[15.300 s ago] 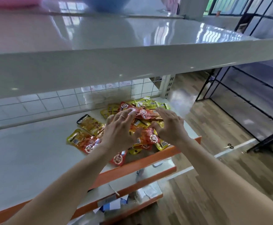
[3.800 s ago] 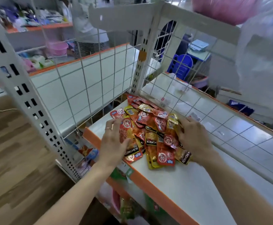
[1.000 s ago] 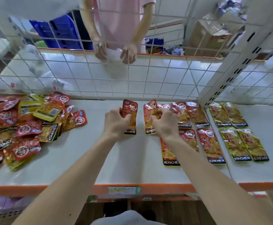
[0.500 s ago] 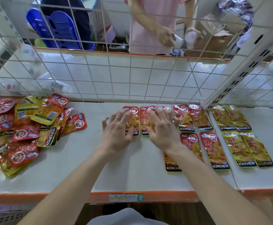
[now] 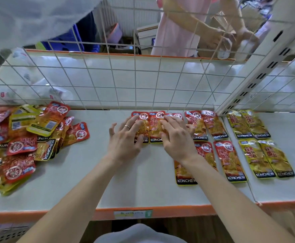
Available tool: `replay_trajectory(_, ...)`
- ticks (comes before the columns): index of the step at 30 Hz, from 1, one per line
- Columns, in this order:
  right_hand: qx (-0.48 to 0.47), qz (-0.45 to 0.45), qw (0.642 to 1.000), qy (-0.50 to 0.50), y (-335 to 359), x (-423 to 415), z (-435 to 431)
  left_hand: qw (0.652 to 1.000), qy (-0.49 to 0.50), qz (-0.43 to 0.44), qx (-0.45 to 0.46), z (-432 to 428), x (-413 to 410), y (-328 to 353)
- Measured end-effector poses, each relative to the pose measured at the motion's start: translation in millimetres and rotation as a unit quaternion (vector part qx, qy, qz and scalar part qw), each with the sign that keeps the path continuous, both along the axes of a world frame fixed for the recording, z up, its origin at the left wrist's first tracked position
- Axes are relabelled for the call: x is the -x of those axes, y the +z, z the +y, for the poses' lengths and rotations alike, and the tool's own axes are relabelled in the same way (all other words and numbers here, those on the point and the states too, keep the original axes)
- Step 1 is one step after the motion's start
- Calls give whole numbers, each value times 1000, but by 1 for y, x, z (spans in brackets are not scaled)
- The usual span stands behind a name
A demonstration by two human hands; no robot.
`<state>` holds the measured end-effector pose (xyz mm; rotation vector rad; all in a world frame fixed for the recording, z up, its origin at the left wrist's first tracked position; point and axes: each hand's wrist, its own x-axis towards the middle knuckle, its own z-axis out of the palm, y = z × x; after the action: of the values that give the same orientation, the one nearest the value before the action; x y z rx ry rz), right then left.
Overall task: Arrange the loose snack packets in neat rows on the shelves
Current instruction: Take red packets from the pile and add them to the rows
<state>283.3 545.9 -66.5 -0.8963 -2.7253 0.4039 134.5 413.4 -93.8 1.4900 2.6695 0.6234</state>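
Note:
A loose heap of red and yellow snack packets [image 5: 20, 142] lies at the left of the white shelf [image 5: 143, 186]. Red packets lie flat in a back row [image 5: 202, 124] and a front row [image 5: 230, 160] at centre right. Yellow packets [image 5: 262, 149] form two rows further right. My left hand [image 5: 125, 139], with a ring, rests flat with fingers spread on the leftmost red packet [image 5: 142, 127] of the back row. My right hand [image 5: 176, 137] lies flat on the packet beside it [image 5: 154, 128]. Neither hand grips anything.
A white wire grid [image 5: 134, 81] backs the shelf, with a perforated upright [image 5: 258, 72] at the right. The shelf's front edge is orange [image 5: 160, 213]. Behind the grid stands a person in a pink top [image 5: 178, 27], hands on a white object.
My hands let go of the two red packets they held a second ago and now press flat on them in the back row. The person behind moved right.

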Motion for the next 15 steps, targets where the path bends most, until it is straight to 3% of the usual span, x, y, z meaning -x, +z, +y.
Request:
replay_trajectory(2, 0, 7, 1000, -14, 3, -11, 6, 1000, -17, 10, -4, 3, -4, 4)
replay_trajectory(7, -1, -75, 997, -9, 11, -27, 15, 995, -73, 32, 59, 24, -13, 8)
replay_trajectory(15, 15, -92, 995, -40, 14, -24, 16, 995, -67, 22, 66, 33, -17, -1)
